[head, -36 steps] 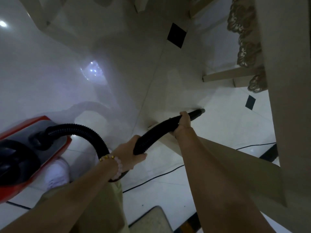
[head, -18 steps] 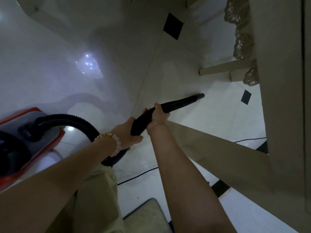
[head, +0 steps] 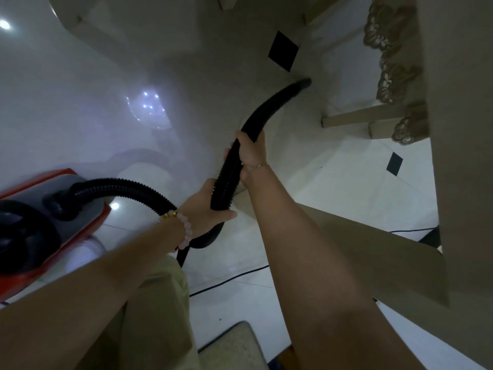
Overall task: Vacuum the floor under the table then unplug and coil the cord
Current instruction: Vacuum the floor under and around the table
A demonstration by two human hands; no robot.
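A red and grey vacuum cleaner point(head: 40, 217) sits on the glossy white floor at the left. Its black ribbed hose point(head: 128, 186) arcs right to my hands. My left hand point(head: 205, 209), with a bead bracelet on the wrist, grips the hose low down. My right hand point(head: 252, 153) grips it higher, where the ribbed part meets the smooth black nozzle point(head: 277, 102). The nozzle tip point(head: 305, 82) rests near the floor beside a black inlay tile point(head: 282, 50), under the table. A thin black power cord point(head: 229, 280) runs across the floor behind my arms.
A beige table leg and frame point(head: 458, 182) fills the right side, with a slanted brace point(head: 360, 252) below. A lace cloth edge point(head: 394, 68) hangs at upper right above a low crossbar point(head: 360, 118). A mat corner point(head: 234, 345) lies at the bottom.
The nozzle has swung up and leftward, from pointing right near the brace to pointing toward the black tile. Both hands stayed on the hose and moved with it.
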